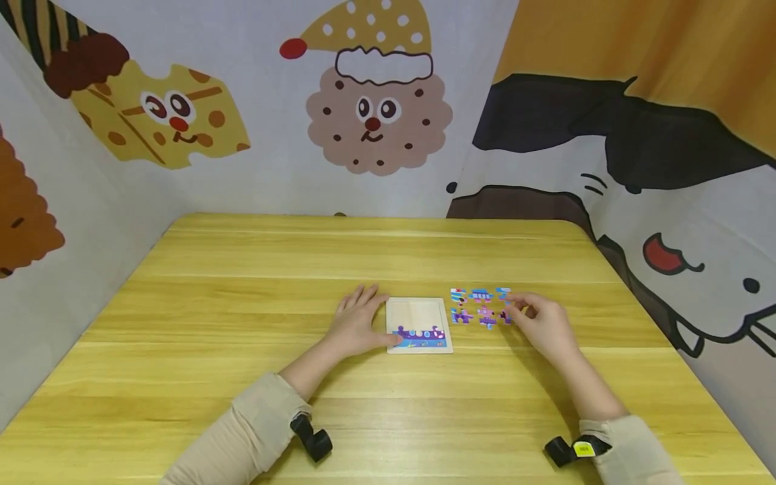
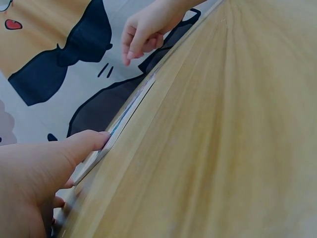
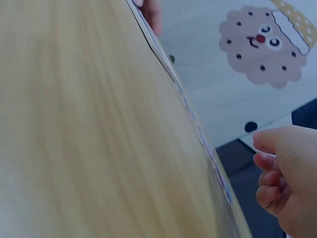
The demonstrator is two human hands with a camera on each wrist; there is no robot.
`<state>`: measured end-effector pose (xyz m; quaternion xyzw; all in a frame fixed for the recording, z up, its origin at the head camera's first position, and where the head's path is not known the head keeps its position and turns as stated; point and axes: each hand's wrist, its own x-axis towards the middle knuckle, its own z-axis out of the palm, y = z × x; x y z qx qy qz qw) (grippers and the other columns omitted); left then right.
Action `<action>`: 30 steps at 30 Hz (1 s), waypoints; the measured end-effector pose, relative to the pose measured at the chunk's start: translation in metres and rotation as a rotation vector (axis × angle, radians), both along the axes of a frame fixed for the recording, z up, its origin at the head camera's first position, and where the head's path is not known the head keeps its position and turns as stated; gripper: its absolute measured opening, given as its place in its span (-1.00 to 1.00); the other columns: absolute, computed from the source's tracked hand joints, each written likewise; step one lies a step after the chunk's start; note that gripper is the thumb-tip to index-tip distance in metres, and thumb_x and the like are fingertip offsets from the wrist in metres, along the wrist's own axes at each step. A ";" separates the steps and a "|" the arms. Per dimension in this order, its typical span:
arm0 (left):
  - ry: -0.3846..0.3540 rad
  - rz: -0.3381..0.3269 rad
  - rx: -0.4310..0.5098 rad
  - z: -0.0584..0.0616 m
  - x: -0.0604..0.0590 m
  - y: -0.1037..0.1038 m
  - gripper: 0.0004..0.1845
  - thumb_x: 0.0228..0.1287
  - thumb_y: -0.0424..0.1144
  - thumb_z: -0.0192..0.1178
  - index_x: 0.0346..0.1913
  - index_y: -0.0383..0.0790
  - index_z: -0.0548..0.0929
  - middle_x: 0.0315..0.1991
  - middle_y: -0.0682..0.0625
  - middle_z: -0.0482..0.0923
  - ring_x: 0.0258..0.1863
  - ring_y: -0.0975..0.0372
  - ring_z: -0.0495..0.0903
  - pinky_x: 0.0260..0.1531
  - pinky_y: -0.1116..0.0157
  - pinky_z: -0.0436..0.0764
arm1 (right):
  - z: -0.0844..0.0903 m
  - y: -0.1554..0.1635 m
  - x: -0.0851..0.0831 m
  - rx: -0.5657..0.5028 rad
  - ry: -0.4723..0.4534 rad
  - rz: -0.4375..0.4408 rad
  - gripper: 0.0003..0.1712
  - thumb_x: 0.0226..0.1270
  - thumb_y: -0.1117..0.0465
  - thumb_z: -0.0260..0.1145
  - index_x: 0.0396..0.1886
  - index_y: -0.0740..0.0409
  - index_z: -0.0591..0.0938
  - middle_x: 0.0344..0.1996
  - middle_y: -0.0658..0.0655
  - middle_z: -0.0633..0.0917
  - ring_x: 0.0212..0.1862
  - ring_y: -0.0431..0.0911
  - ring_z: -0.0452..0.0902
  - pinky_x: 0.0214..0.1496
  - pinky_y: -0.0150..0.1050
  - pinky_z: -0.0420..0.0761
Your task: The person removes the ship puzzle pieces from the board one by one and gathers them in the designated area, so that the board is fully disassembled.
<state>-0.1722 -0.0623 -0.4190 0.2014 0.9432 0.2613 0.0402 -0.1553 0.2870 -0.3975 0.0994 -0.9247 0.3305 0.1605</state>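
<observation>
A person's left hand (image 1: 358, 323) lies flat with fingers spread against the left edge of a square puzzle tray (image 1: 418, 311), thumb on its lower corner, at the middle of a wooden table (image 1: 242, 350). One row of fitted pieces (image 1: 421, 335) fills the tray's near side. The right hand (image 1: 542, 322), fingers loosely curled, reaches the loose puzzle pieces (image 1: 479, 306) just right of the tray; whether it pinches one cannot be told. Cartoon-printed curtains (image 1: 376, 114) enclose three sides. Bare tabletop stretches left, behind and toward the near edge.
</observation>
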 end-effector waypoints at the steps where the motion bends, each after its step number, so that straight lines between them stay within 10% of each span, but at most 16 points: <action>1: -0.001 -0.001 0.001 0.000 0.000 0.000 -0.02 -0.01 0.33 0.30 0.42 -0.12 0.29 0.49 -0.17 -0.02 0.46 -0.09 -0.17 0.35 -0.11 -0.19 | 0.001 -0.003 0.001 -0.002 0.009 0.009 -0.81 0.26 0.30 0.35 -0.15 0.27 0.70 -0.49 0.05 0.60 -0.60 -0.19 0.30 -0.69 -0.36 0.31; 30: -0.069 -0.095 -0.033 0.006 -0.001 -0.007 0.23 -0.21 0.37 0.39 0.49 -0.19 0.12 0.51 -0.19 -0.18 0.46 -0.11 -0.29 0.33 -0.14 -0.26 | 0.002 -0.102 0.015 -0.069 -0.096 0.339 -0.80 0.16 0.30 0.44 -0.19 0.21 0.72 -0.49 -0.10 0.58 -0.61 -0.23 0.32 -0.63 -0.36 0.36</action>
